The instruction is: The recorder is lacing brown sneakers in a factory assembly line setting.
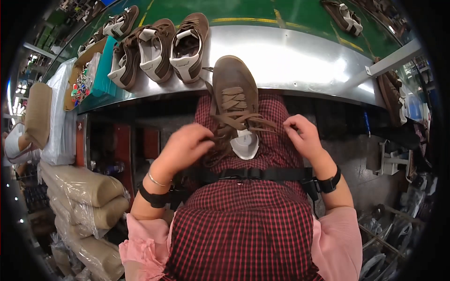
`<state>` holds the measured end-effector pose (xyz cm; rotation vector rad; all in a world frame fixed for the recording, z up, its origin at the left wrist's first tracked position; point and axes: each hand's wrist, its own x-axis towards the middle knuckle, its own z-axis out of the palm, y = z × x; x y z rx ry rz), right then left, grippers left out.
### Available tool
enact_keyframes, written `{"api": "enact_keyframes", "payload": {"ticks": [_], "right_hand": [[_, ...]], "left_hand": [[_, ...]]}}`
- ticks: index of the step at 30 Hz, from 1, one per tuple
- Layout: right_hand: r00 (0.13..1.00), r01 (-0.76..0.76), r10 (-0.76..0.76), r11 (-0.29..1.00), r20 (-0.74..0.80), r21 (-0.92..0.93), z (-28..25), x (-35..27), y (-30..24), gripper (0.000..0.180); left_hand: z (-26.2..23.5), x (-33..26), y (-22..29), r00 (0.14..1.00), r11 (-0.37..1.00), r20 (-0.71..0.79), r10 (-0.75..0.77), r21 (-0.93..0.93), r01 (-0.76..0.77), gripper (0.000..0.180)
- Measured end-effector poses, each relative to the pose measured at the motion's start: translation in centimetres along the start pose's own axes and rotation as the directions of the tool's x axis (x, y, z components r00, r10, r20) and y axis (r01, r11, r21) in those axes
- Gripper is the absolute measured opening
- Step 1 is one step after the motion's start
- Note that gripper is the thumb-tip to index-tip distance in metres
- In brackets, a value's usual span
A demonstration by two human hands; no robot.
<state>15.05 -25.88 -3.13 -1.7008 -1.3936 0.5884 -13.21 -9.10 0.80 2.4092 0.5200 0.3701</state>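
A brown sneaker (pixel 234 79) rests toe-away at the metal table's edge, above my lap. Its white insole (pixel 244 144) shows at the heel opening. Brown shoelaces (pixel 246 121) cross the tongue and trail out to both sides. At the shoe's left, my left hand (pixel 187 146) is slightly blurred, its fingers curled closed at a lace. On the other side, my right hand (pixel 303 136) pinches at the end of a lace, thumb against fingertips. Both hands are raised off the shoe body.
Several brown and white sneakers (pixel 157 51) stand on the metal table (pixel 290 56) at left, beside a teal-sided box (pixel 101 65) of small coloured items. Beyond runs a green surface (pixel 243 9) holding another sneaker (pixel 344 18). Plastic-wrapped tan rolls (pixel 89 192) are stacked at lower left.
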Motion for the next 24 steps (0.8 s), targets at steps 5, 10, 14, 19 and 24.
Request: {"api": "enact_keyframes", "payload": {"ticks": [5, 10, 14, 19, 24], "right_hand": [[0.96, 0.267, -0.274, 0.957, -0.056, -0.109, 1.8, 3.0, -6.1, 0.024], [0.903, 0.428, -0.417, 0.852, 0.103, -0.302, 5.5, 3.6, -5.0, 0.023], [0.841, 0.539, -0.486, 0.797, 0.24, -0.272, 3.8, 1.1, -3.6, 0.014], [0.938, 0.316, -0.322, 0.947, 0.132, 0.062, 3.1, 1.5, -3.3, 0.011], [0.974, 0.195, -0.207, 0.972, 0.093, 0.128, 3.2, 2.4, -2.9, 0.007]], "left_hand": [[0.9, 2.4, -0.6, 0.961, 0.999, -0.276, -0.007, -0.044, -0.006, 0.023], [4.1, 1.5, 1.6, 0.978, 0.974, -0.168, 0.124, 0.21, -0.088, 0.018], [3.1, -1.3, 1.0, 0.997, 0.989, -0.059, 0.054, 0.14, -0.045, 0.017], [1.6, -1.8, 1.9, 0.965, 0.994, 0.24, 0.107, -0.055, -0.097, 0.018], [0.8, -1.1, 1.2, 0.998, 0.995, -0.014, -0.064, -0.081, 0.062, 0.019]]}}
